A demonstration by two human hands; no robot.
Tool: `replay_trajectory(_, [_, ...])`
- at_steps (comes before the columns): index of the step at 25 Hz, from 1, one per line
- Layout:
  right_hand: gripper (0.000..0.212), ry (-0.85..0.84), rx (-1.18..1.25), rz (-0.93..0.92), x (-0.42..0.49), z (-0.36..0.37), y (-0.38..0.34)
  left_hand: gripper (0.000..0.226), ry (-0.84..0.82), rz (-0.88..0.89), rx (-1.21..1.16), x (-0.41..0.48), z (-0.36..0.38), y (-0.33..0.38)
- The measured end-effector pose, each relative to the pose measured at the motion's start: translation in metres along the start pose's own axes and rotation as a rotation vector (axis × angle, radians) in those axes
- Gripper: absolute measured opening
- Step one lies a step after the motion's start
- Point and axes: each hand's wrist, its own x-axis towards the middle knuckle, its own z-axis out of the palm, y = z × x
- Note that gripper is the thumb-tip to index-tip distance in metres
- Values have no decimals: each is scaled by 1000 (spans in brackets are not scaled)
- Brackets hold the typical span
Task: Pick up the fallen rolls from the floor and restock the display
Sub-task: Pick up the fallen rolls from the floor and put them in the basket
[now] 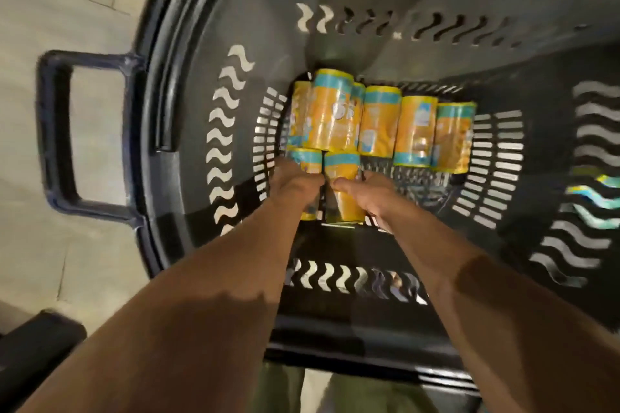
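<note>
Head view: we look straight down into a black basket [265, 30], with both our forearms reaching to its bottom.
Left hand [295, 186]: fingers curled over the left-hand roll [306, 160], covering its middle. The roll's teal band shows past our knuckles and its yellow end shows below the wrist.
Right hand [367, 193]: clamped on the right-hand roll [342, 201], thumb laid across its front and the other fingers down its far side. Blur hides the fingertips.
Hands to each other: side by side and close, each on its own roll, the thumbs almost meeting.
Held rolls: both are yellow with teal bands and lie lengthwise and touching on the basket bottom, directly under our hands.
Row of rolls [379, 124]: just beyond our fingertips, lying side by side and stretching off to the right of the right hand.
Top roll [330, 111]: sits on that row, straight ahead of the left hand.
Basket handle [53, 131]: well to the left of the left hand, outside the rim.
Floor tiles [67, 10]: pale, beyond the handle on the left.
Slots right of the right hand: teal and yellow show through them, but we cannot tell from what.
</note>
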Motion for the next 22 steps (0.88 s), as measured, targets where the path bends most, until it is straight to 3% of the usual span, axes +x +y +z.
replay_trajectory(3, [79, 22, -29, -50, 30, 17, 8, 80, 53, 58, -2, 16, 17, -10])
replay_trajectory(7, [60, 67, -30, -75, 29, 39, 13, 90, -101, 166, -60, 34, 16, -34])
replay_trajectory(11, [57, 69, 65, -30, 33, 40, 18, 102, -197, 167, 13, 51, 18, -39])
replay_trajectory(13, [57, 35, 87, -25, 34, 34, 24, 96, -212, 169, 52, 51, 18, -35])
replay_trajectory(17, [48, 60, 26, -41, 16, 26, 24, 58, -85, 181, 54, 36, 0, -36])
replay_trajectory(22, [55, 146, -61, -173, -65, 9, 14, 39, -93, 277, -20, -52, -41, -30])
